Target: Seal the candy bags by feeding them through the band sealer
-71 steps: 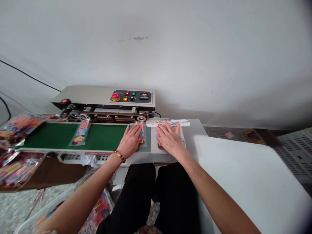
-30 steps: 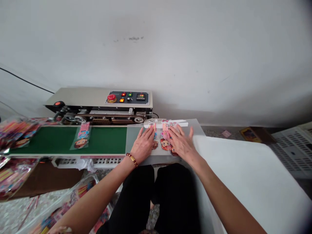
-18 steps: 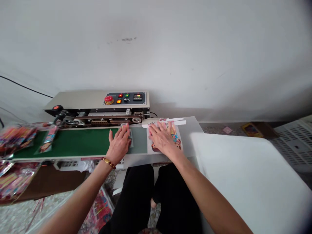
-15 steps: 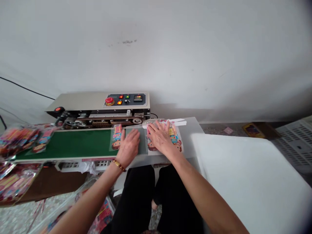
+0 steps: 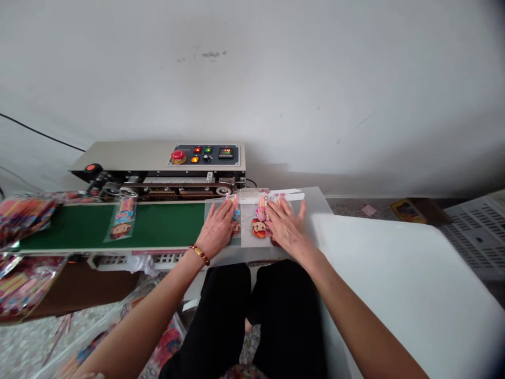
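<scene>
At the right end of the green belt (image 5: pixel 165 226), the left hand (image 5: pixel 216 227) is lying over a packet (image 5: pixel 236 215), fingers loosely apart; the right hand (image 5: pixel 290 226), fingers spread, is partly covering other packets (image 5: pixel 259 227). Uneven pressure could be turning the packet crooked beside the far machine (image 5: pixel 134 157).

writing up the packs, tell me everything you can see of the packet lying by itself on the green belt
The packet is a narrow, clear, plastic-looking sleeve with colourful print: pink at the top, blue in the middle, a brown-haired cartoon face below. Transparent film shows around the face. It lies flat on the green belt, slightly slanted, top end close to the machine; whether they touch or the top is sealed, I can't tell. The left hand is apart from it.
</scene>
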The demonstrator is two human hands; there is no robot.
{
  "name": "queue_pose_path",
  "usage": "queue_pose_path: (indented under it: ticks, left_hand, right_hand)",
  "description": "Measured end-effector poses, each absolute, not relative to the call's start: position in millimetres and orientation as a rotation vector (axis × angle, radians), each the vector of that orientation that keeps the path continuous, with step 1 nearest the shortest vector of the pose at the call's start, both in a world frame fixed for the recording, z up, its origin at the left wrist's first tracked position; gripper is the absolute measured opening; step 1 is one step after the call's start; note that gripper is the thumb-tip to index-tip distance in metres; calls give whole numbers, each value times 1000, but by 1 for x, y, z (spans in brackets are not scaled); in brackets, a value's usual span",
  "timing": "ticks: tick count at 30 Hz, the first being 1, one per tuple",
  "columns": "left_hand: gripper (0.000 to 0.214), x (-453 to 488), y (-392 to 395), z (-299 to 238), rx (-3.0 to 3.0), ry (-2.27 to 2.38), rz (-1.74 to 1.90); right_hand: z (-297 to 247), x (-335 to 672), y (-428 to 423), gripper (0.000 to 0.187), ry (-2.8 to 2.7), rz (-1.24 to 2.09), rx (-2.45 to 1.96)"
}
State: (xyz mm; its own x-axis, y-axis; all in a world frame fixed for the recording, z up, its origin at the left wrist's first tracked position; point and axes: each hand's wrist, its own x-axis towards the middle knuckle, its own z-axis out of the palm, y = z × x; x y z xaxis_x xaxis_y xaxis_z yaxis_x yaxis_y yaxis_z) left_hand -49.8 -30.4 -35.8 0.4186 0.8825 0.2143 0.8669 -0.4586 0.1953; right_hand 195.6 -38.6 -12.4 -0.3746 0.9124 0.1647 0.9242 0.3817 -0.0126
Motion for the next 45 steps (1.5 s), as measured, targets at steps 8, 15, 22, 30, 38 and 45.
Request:
queue_pose_path:
  ticks: [8, 15, 22, 30, 38, 45]
  left_hand:
    - [39, -115, -39, -27, 2538, 1888, 462]
    - [51, -34, -22, -24, 2709, 1419, 459]
    - [57, -19, -29, -31, 2640, 1559, 412]
    - [57, -46, -38, -34, 2545, 1668, 461]
    - [41, -101, -38, -31, 2505, 1948, 541]
    - [52, -25, -43, -29, 2659, 1496, 488]
  right_hand:
    - [-10, 142, -24, 49, -2515, -41, -1528]
    - [-11, 161, -35, 38, -2408, -61, -1639]
    - [-14, 171, -39, 37, -2404, -94, -1654]
    - [-12, 149, -31, 36, -2455, -52, -1618]
    - [-11, 111, -16, 36, -2413, 58, -1514]
    - [-10, 180, -37, 39, -2296, -59, -1712]
